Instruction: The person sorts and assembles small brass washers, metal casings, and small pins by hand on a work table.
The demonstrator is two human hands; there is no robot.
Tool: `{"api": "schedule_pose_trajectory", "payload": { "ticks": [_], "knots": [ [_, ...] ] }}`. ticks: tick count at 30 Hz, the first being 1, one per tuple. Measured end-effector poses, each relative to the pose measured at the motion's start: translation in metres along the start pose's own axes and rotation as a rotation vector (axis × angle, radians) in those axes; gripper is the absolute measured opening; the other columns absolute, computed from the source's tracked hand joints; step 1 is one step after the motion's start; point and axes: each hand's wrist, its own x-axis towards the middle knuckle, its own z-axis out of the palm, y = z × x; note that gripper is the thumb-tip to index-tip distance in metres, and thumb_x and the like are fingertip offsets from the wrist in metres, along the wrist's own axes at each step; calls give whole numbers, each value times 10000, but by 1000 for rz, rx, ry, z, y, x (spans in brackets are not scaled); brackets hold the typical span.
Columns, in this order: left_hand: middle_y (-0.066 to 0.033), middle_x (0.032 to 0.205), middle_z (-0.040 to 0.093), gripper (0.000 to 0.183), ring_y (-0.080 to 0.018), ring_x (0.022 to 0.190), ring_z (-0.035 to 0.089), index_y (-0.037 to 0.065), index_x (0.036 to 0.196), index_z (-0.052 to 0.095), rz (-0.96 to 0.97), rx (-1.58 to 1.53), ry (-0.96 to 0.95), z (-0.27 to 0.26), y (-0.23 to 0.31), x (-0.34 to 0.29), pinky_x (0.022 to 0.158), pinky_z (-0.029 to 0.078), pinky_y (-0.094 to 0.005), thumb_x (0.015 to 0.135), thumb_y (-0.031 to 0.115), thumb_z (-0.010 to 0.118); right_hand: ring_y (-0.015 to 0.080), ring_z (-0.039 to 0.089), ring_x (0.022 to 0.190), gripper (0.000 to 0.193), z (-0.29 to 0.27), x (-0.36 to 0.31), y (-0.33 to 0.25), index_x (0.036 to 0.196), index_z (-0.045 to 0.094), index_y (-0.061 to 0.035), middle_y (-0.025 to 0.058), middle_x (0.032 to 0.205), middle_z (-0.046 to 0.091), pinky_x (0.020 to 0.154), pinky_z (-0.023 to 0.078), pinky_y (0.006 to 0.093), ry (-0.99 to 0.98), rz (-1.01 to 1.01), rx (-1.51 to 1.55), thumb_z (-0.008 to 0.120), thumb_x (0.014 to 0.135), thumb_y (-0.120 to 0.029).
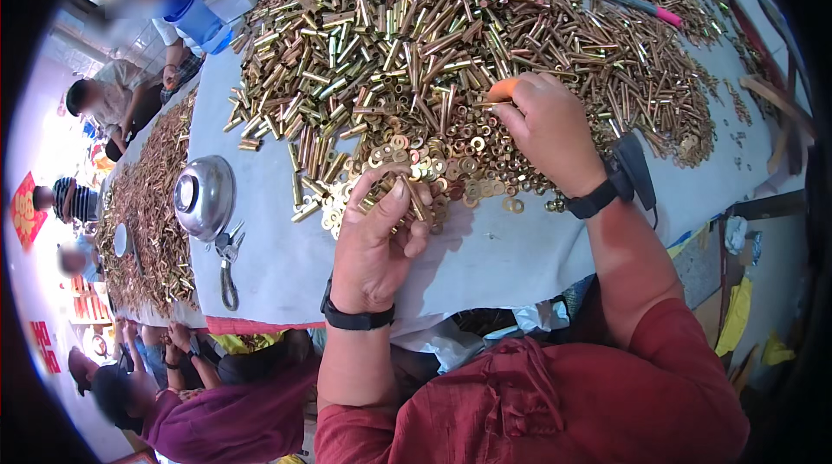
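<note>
My left hand (374,243) is curled, palm up, around several brass-coloured metal sleeves (418,202), with the thumb lying over them. It is just above the near edge of a heap of flat washers (400,152). Farther right, my right hand (555,122) hovers over the pile, thumb and forefinger pinched on a thin brass-coloured metal piece, whose exact kind I cannot make out. An orange finger cover (504,90) sits on one of its fingertips. Beyond both hands spreads a large pile of metal sleeves (451,22), with nuts (520,161) mixed in at its near side.
A steel bowl (204,197) lies tipped on the grey tabletop (286,291) at left, beside keys (228,247) on a strap. A pink-ended tool (667,17) lies across the pile. Other people work around a second parts-covered table (147,213) at left; a blue jug (198,24) stands far left.
</note>
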Motion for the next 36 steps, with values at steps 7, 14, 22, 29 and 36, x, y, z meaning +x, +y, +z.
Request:
{"api": "schedule_pose_trajectory", "payload": {
  "ticks": [7, 14, 22, 29, 36],
  "knots": [
    [-117, 931, 679, 220, -169, 659, 634, 20, 1123, 565, 103, 71, -6, 4, -3, 1, 537, 532, -247, 931, 94, 641, 302, 632, 833, 127, -3, 3, -7, 953, 685, -60, 104, 871, 679, 738, 509, 377, 199, -27, 128, 670, 834, -102],
    [-131, 973, 683, 282, -190, 740, 685, -21, 1194, 545, 166, 14, 21, 1, 2, 3, 582, 591, -261, 940, 83, 611, 78, 612, 691, 140, -20, -18, -54, 1011, 661, -24, 45, 761, 668, 624, 500, 254, -132, 226, 793, 675, 883, -79],
    [-103, 1002, 663, 312, -174, 768, 670, 42, 1221, 498, 221, 18, 73, 2, 1, 1, 556, 527, -251, 941, 105, 621, 105, 599, 605, 110, -11, -32, -72, 959, 647, -40, 48, 741, 651, 563, 483, 253, -99, 155, 771, 690, 860, -65],
    [-80, 975, 646, 220, -146, 793, 638, 61, 1145, 536, 261, 21, 101, 6, -4, 2, 558, 488, -237, 948, 123, 613, 133, 618, 609, 115, -7, -35, -75, 957, 650, -52, 65, 753, 658, 574, 498, 270, -36, 103, 720, 697, 855, -74],
    [-119, 987, 658, 250, -110, 621, 548, 30, 1146, 489, 240, 58, 98, 0, -4, 5, 490, 430, -221, 944, 102, 618, 162, 668, 681, 227, 10, -41, -79, 1041, 620, -64, 74, 766, 679, 617, 524, 292, -140, 97, 799, 720, 838, -80]
  ]
}}
